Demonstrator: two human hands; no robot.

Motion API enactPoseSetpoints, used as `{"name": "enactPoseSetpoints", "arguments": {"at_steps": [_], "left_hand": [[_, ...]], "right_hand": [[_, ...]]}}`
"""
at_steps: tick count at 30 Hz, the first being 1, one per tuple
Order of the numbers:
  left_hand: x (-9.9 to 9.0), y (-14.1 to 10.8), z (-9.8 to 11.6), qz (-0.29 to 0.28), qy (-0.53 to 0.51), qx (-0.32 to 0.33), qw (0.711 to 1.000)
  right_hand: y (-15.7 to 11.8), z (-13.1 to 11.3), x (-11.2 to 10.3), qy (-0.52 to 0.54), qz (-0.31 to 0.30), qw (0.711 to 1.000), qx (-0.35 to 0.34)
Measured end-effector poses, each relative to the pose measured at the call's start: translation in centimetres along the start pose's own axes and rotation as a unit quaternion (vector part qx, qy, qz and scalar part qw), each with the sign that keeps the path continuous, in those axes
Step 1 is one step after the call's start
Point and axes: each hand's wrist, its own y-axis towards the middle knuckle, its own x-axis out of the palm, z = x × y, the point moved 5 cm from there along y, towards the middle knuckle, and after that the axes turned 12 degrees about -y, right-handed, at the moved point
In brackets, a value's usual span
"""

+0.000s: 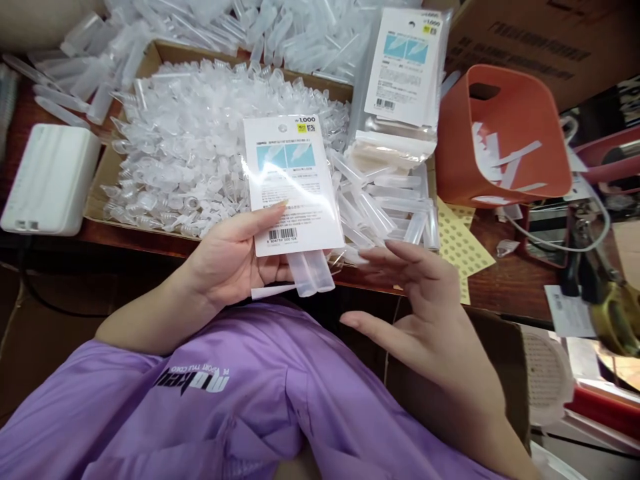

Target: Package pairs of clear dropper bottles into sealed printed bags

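My left hand [235, 250] is closed on a printed package card [295, 187], thumb across its front and fingers behind. The card carries two blue pictures, a barcode and a yellow mark. Below its lower edge stick out two translucent plastic tubes [311, 273], and a white strip [273, 291] juts out beside them. To the right, my right hand [420, 300] holds nothing; its thumb and fingers are spread apart, slightly blurred, with the fingertips near the loose tubes at the box's front edge.
Behind the card, a shallow cardboard box [187, 245] holds many clear caps [190, 147] and tubes. Packaged cards [403, 73] are stacked at its right. An orange bin [505, 133] contains paper strips. Yellow sticker sheets [465, 243], scissors [617, 320] and a white adapter [50, 180] lie around.
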Motion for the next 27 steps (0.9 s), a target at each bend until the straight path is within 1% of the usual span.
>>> {"name": "enactPoseSetpoints", "arguments": {"at_steps": [1, 2, 4, 8, 10, 13, 16, 19, 21, 24, 27], "left_hand": [[0.0, 0.0, 0.0, 0.001, 0.003, 0.0, 1.0], [0.1, 0.0, -0.1, 0.0, 0.007, 0.001, 1.0], [0.1, 0.0, -0.4, -0.01, 0.011, 0.002, 1.0], [0.2, 0.0, -1.2, -0.042, 0.003, -0.004, 0.999], [0.2, 0.0, -1.4, -0.048, -0.004, -0.003, 0.999], [0.3, -0.1, -1.4, -0.044, 0.0, -0.001, 0.999], [0.4, -0.1, -1.6, -0.042, 0.011, 0.0, 0.999], [0.5, -0.1, -2.0, -0.057, 0.015, 0.004, 0.998], [0.5, -0.1, -2.3, -0.068, 0.017, 0.008, 0.998], [0.5, -0.2, -2.7, -0.085, 0.015, 0.007, 0.996], [0.3, -0.3, -3.1, -0.09, 0.02, -0.011, 0.996]], "right_hand": [[0.5, -0.3, -0.3, -0.025, 0.009, 0.999, -0.045], [1.1, -0.6, -0.3, -0.041, 0.002, 0.996, -0.084], [2.4, -1.2, -0.1, -0.065, -0.021, 0.988, -0.138], [4.2, -2.0, 0.4, -0.111, -0.036, 0.978, -0.173], [4.4, -2.3, 0.5, -0.116, -0.029, 0.977, -0.178], [4.3, -2.5, 0.4, -0.099, 0.002, 0.98, -0.173], [4.0, -2.4, 0.5, -0.079, 0.027, 0.987, -0.135], [3.7, -2.2, 0.8, -0.044, 0.061, 0.993, -0.087], [3.5, -2.1, 0.9, -0.027, 0.091, 0.993, -0.066], [3.3, -2.0, 1.2, -0.033, 0.13, 0.988, -0.072], [3.1, -2.0, 1.5, -0.025, 0.162, 0.982, -0.093]]}}
